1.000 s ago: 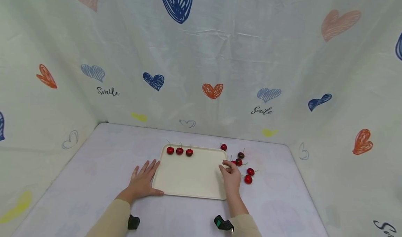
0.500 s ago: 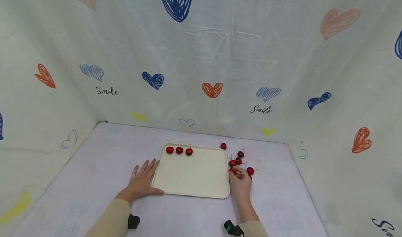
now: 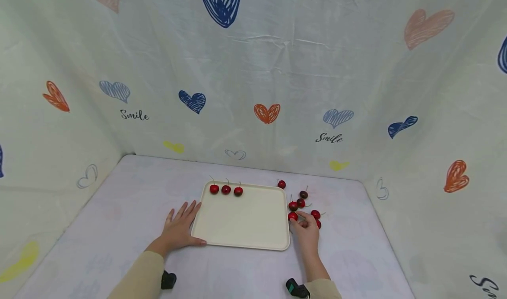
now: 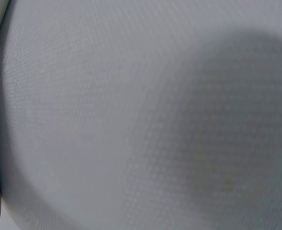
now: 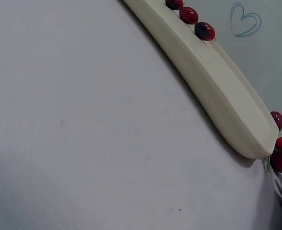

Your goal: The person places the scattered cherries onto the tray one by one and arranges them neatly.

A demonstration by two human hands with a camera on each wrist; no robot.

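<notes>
A red cherry sits between the thumb and index finger of my right hand, just beside the right edge of a cream rectangular tray. My grip on it is a narrow pinch; I cannot tell whether the fruit is clear of the surface. My left hand lies at the tray's left side with its fingers spread wide, fingertips reaching the left edge and thumb lying along the near edge by the near left corner.

Inside the tray, three upright-stemmed cherries form a row along the far edge, towards its left end. Off the tray's far right corner is one lone cherry. Beyond the right edge, a group of three darker cherries lies near my fingertips, and further right of the tray are two bright cherries, one partly hidden by my hand.

All this rests on a white worktop. On the near side of the tray are my beige sleeves. Behind it hangs a pale cloth printed with blue, orange, pink and yellow hearts and the word "Smile".
</notes>
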